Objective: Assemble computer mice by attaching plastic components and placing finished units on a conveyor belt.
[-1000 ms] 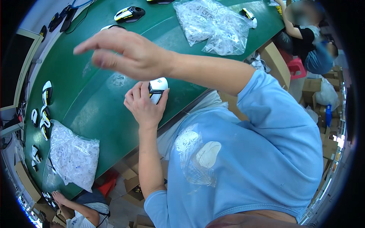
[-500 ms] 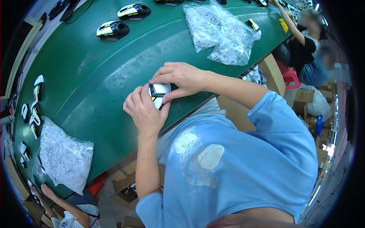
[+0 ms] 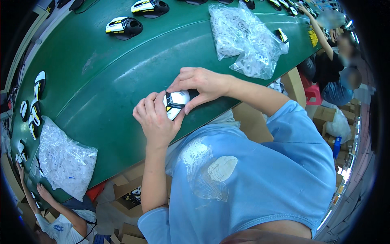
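Between both hands, over the green table, is a white, black and yellow computer mouse. My left hand grips its left side, with fingers curled over the top and the thumb along the near edge. At its right end, my right hand holds it between the thumb and bent fingers. The fingers cover parts of the shell, and its underside is hidden.
A clear bag of translucent plastic parts lies at left, another bag at far right. More mice stand along the far side, with white-and-black shells at left. Co-workers' arms reach onto the table at lower left and upper right.
Both hands and the mouse appear slightly farther right, and more of the mouse's white top shows. At lower left, a co-worker's hand has reached to the small parts on the table.
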Action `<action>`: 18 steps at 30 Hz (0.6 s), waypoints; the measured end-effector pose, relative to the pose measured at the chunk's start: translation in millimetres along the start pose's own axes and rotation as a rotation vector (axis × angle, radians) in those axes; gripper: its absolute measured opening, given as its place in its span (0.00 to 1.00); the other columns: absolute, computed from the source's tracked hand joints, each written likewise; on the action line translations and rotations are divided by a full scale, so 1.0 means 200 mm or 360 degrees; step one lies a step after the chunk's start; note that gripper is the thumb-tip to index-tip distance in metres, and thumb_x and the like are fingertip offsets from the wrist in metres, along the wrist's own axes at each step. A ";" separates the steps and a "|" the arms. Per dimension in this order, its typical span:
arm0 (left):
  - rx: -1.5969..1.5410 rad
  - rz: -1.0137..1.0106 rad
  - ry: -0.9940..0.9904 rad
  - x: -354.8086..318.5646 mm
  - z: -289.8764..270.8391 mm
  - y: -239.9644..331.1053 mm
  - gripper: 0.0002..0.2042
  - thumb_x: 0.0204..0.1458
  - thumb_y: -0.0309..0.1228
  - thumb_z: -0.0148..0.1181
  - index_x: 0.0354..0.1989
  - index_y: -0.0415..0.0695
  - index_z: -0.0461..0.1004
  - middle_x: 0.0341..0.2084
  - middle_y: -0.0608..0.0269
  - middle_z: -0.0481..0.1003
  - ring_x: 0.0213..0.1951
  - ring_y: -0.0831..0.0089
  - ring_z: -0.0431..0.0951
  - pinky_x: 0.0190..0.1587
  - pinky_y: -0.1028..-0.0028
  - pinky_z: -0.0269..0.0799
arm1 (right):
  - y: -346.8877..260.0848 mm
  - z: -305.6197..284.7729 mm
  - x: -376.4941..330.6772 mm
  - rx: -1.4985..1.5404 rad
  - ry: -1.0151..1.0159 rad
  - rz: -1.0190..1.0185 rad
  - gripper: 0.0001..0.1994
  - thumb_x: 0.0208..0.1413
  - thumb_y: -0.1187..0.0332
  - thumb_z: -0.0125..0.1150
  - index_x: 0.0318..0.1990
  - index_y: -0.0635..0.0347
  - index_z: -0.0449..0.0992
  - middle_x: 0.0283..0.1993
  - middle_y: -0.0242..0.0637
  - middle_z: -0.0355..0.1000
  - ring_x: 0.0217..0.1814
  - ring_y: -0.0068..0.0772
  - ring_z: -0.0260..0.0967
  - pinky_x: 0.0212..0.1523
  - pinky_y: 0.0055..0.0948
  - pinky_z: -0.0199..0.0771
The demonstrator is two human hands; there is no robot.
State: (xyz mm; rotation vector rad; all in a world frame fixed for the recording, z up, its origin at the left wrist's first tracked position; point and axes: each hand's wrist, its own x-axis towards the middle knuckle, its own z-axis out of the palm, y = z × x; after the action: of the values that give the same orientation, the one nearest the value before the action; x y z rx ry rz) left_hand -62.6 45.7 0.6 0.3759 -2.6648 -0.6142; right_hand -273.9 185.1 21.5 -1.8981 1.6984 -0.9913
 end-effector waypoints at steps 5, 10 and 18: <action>-0.0051 0.0008 -0.0091 0.02 -0.04 0.01 0.40 0.46 0.56 0.80 0.61 0.40 0.76 0.56 0.54 0.73 0.61 0.52 0.69 0.66 0.50 0.58 | 0.02 -0.07 0.00 0.0004 -0.0160 0.0007 0.27 0.53 0.57 0.80 0.59 0.60 0.84 0.53 0.36 0.84 0.48 0.44 0.76 0.51 0.39 0.78; -0.0147 -0.0023 -0.0019 0.00 -0.03 0.01 0.42 0.44 0.58 0.81 0.62 0.41 0.75 0.58 0.54 0.73 0.62 0.52 0.68 0.66 0.49 0.59 | -0.01 -0.13 0.05 -0.0033 -0.0323 0.0122 0.24 0.50 0.60 0.80 0.55 0.56 0.86 0.49 0.36 0.84 0.50 0.46 0.75 0.53 0.42 0.78; -0.0181 0.0042 -0.0071 0.00 -0.02 0.00 0.41 0.41 0.57 0.83 0.58 0.42 0.77 0.56 0.57 0.74 0.60 0.53 0.69 0.64 0.50 0.61 | -0.06 -0.12 0.05 -0.0049 -0.0382 0.0190 0.23 0.53 0.58 0.79 0.54 0.56 0.85 0.48 0.32 0.84 0.46 0.44 0.81 0.44 0.42 0.81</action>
State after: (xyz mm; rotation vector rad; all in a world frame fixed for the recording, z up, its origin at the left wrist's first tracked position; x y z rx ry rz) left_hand -60.5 44.0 4.0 0.2976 -2.6572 -0.7699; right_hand -283.5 181.4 47.3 -1.8283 1.6710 -0.6664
